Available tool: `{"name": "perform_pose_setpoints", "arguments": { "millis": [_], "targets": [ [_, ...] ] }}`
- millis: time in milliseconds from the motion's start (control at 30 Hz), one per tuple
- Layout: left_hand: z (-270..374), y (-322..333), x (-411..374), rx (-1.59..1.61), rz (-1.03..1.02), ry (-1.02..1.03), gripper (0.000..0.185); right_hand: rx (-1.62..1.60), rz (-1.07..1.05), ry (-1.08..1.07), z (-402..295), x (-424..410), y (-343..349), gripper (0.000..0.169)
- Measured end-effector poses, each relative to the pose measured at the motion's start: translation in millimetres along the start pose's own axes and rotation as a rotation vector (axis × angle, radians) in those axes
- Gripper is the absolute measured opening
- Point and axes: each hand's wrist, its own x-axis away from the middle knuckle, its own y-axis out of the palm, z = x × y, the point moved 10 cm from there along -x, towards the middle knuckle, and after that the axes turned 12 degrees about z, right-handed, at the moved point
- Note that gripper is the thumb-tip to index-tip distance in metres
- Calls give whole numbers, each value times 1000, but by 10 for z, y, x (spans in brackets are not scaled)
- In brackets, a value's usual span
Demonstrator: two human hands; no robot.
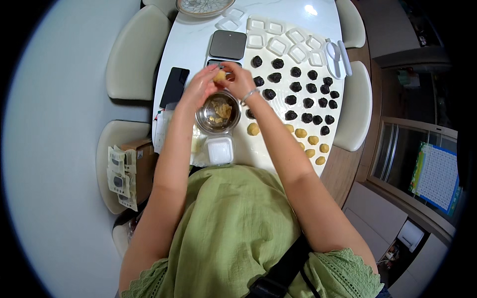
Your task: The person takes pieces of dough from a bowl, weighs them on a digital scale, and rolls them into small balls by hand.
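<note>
My left hand (200, 86) and my right hand (239, 80) meet above a steel bowl, with a yellow dough ball (220, 76) between their fingers. More yellow dough (222, 110) lies in lumps inside the steel bowl (200, 123). Dark filling balls (296, 86) are spread in loose rows on a pale mat (280, 108) to the right. Several yellow dough balls (253, 129) sit on the mat's near part, some partly hidden by my right forearm. Just beyond my hands is a kitchen scale (228, 45) with a dark top.
White plastic trays (278, 45) stand along the mat's far side, near a white spoon (334, 52). A phone (174, 88) lies left of my left hand. A lidded white container (220, 149) is near my body; a patterned bowl (205, 15) stands at the far edge. Chairs flank the table.
</note>
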Motion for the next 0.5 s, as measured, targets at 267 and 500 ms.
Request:
{"name": "perform_pose_setpoints", "arguments": {
  "millis": [267,500],
  "targets": [
    [777,91,-1015,-1021,23,540,37,281,-138,15,362,-1109,-40,31],
    [842,314,-1381,-1382,72,631,38,507,-197,-14,828,-1505,64,32]
  ]
}}
